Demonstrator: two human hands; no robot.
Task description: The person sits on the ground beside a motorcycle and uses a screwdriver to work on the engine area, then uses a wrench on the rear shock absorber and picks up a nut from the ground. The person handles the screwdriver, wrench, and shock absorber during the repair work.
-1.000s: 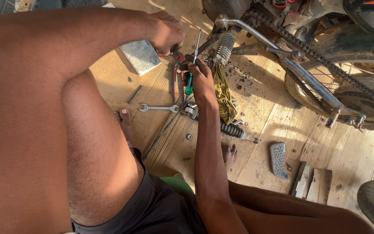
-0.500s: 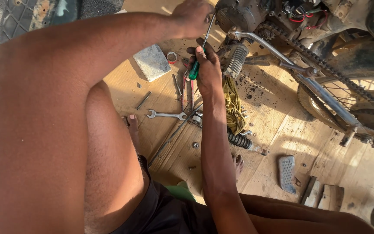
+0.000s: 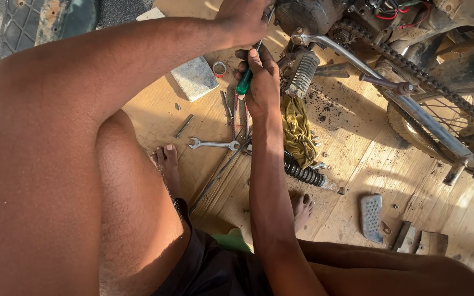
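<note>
The right hand [image 3: 261, 82] grips a green-handled screwdriver [image 3: 244, 82], fingers clamped round the handle, its shaft running up toward the left hand [image 3: 243, 21]. The left hand sits at the top edge, fingers curled together over the shaft near the engine [image 3: 308, 13]; whether they pinch it cannot be told. Just right of the hands hangs a ribbed footpeg [image 3: 302, 74]. On the wooden floor [image 3: 357, 159] below lie a spanner [image 3: 213, 144], a yellow rag [image 3: 298, 131] and a black spring [image 3: 304, 174]. The chain [image 3: 412, 68] runs toward the wheel [image 3: 440, 126].
</note>
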